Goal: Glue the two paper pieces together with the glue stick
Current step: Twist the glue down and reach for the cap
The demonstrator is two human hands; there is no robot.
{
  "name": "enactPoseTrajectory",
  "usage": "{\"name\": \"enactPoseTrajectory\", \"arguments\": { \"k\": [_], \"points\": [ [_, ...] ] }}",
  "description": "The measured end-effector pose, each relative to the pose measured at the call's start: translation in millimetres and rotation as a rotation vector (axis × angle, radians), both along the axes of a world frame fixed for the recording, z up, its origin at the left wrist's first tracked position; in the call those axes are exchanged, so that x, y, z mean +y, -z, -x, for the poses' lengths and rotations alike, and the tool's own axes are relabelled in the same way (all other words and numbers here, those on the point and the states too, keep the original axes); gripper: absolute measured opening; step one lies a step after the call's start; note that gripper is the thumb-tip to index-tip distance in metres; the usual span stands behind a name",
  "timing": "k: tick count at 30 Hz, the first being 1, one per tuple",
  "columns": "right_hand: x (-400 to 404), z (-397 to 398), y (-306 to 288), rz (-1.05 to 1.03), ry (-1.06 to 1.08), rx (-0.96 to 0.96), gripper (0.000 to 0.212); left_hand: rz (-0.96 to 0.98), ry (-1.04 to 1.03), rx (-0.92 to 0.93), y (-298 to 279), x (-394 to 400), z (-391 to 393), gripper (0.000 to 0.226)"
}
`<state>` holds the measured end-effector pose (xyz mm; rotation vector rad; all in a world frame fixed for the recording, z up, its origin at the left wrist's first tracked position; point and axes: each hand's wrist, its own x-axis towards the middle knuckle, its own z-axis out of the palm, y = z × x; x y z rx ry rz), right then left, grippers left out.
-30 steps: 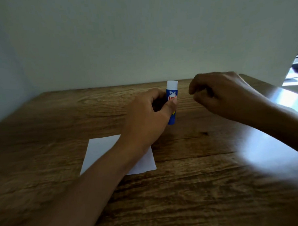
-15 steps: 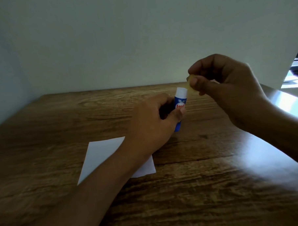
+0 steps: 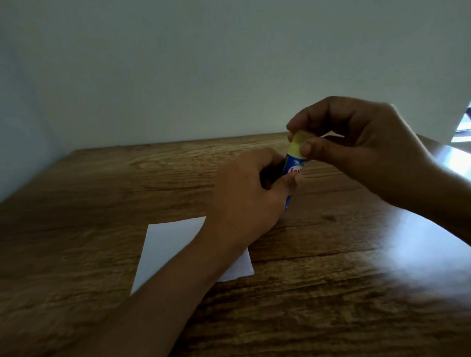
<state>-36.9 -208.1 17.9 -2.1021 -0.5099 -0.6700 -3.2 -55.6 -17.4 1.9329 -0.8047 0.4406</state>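
Left hand [image 3: 246,196] gripping glue stick [image 3: 293,173], right hand [image 3: 343,136] pinching yellow cap [image 3: 299,146]; risks tipping stick if twisted off-axis.

The left hand [image 3: 250,194] covers most of the glue stick [image 3: 294,167], so only part of the label's red lettering shows, too little to read. The right hand [image 3: 357,143] wraps the yellow cap [image 3: 297,146], hiding its far side. Nearer than the stick, the paper [image 3: 167,248] is crossed by the left forearm; whether it is one sheet or two cannot be told. Both forearms are cut off by the frame's edges.
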Motion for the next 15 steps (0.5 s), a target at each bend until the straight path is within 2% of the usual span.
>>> {"name": "enactPoseTrajectory", "arguments": {
  "k": [7,15],
  "points": [
    [5.0,5.4,-6.0,0.133,0.085,-0.03,0.015,-0.045,-0.07,-0.139,-0.8,0.1,4.1,0.022],
    [8.1,7.0,-0.1,0.216,0.174,-0.071,0.016,-0.096,-0.024,-0.021,1.5,-3.7,1.1,0.023]
  ]
}}
